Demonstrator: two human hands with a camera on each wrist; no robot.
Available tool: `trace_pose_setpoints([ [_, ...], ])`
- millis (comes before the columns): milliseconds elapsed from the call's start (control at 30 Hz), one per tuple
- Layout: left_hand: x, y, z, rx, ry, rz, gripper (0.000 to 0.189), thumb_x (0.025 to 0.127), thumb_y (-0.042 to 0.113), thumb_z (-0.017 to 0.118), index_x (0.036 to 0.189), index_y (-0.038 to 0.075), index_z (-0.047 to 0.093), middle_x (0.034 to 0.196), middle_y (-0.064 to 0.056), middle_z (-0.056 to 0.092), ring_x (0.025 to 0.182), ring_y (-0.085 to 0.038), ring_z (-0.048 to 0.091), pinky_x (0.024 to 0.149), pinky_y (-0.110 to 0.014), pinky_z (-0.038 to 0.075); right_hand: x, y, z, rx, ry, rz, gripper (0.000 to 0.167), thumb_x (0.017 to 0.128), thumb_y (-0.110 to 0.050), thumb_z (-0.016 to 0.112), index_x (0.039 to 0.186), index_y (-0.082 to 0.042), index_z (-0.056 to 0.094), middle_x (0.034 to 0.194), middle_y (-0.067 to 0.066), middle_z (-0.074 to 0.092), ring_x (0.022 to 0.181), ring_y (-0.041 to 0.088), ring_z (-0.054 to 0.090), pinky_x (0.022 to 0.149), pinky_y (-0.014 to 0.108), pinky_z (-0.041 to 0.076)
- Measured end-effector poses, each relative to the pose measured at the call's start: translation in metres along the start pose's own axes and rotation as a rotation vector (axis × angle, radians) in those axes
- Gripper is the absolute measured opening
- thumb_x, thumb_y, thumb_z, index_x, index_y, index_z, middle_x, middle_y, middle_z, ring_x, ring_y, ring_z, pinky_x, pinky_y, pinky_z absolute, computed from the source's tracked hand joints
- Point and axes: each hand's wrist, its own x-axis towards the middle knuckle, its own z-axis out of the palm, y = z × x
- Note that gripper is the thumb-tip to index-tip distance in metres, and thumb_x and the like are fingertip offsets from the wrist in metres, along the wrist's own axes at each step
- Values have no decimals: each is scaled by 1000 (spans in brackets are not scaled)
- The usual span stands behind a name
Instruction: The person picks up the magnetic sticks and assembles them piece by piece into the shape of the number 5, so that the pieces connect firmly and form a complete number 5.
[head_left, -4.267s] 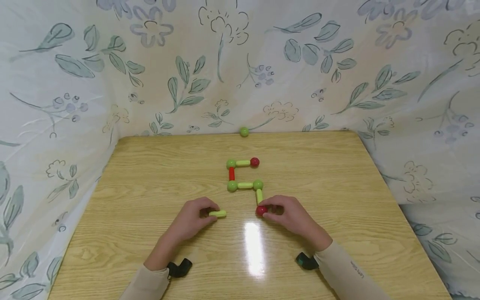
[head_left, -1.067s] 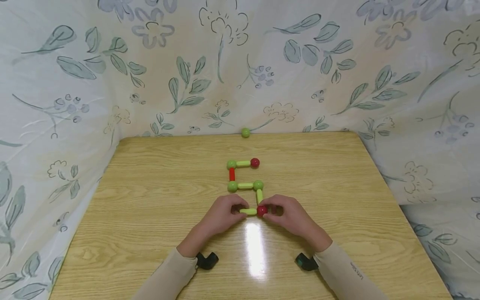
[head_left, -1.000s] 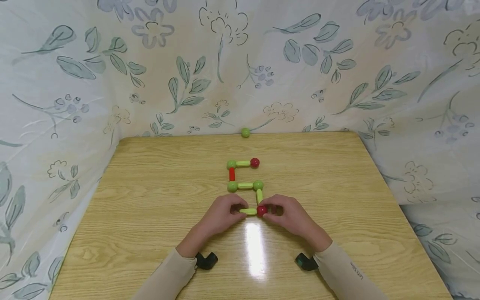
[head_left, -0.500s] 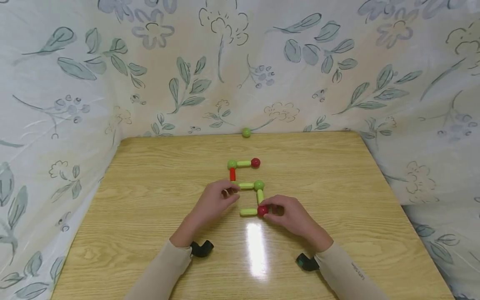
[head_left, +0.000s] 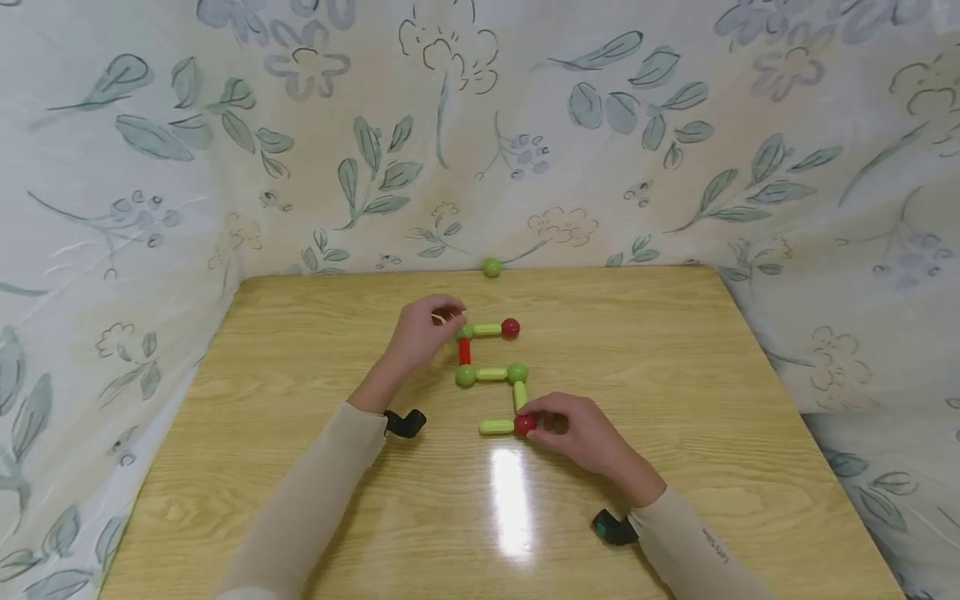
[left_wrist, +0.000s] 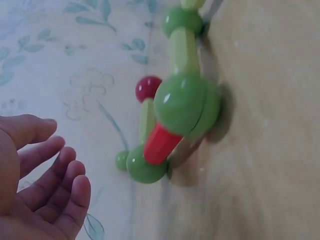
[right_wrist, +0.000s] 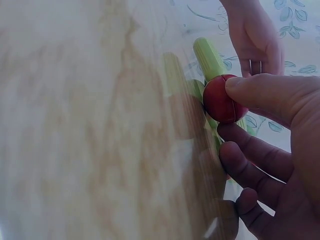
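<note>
My right hand [head_left: 581,429] pinches the near red ball [right_wrist: 218,102] between thumb and fingers. From that ball a yellow-green stick [head_left: 496,427] points left with a free end, and another stick [head_left: 521,396] runs back to a green ball [head_left: 517,372]. The chain continues through a further stick [head_left: 491,375], a green ball [head_left: 466,376] and a red stick [head_left: 465,352]. A far green ball, stick [head_left: 487,330] and red ball [head_left: 511,327] end it. My left hand [head_left: 426,329], fingers loosely bent and holding nothing, is over the chain's far left corner, partly covering that green ball.
A loose green ball [head_left: 492,267] sits at the back edge of the wooden table [head_left: 637,333], against the floral cloth [head_left: 480,125]. Black wrist devices [head_left: 405,423] are on both wrists. Light glares off the near middle of the tabletop.
My left hand brought a yellow-green stick to the near red ball, let it go there, then moved back toward the chain's far end. My right hand stayed on the red ball.
</note>
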Motion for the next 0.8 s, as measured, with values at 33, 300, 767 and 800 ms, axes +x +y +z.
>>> trace_pose_setpoints([
  [33,5,-1,-1,5,3,-5,19,104,13,75,121,3,77,111,-6,74,102,-23,67,91,-41,57,0,0,0,0,0,-4,31,96,-17,86,125,-26,79,109,-16,72,93,13,65,82,32,56],
  [300,38,-6,-7,68,-9,-22,31,103,17,78,131,3,73,127,-15,73,111,-27,67,96,-41,57,0,1,1,-11,0,-6,31,96,-18,87,124,-27,79,109,-17,72,92,13,65,82,32,56],
  [767,79,-6,-4,174,-68,-42,43,105,20,76,143,4,66,137,-13,69,120,-30,66,102,-44,55,-1,1,1,12,4,-10,31,96,-20,87,125,-27,79,109,-16,72,93,13,66,82,32,57],
  [800,82,-6,-4,185,-72,-38,43,105,20,76,144,4,66,137,-14,69,120,-30,65,101,-44,55,-1,1,1,13,4,-10,31,96,-19,87,125,-26,79,109,-16,72,93,14,66,82,32,57],
])
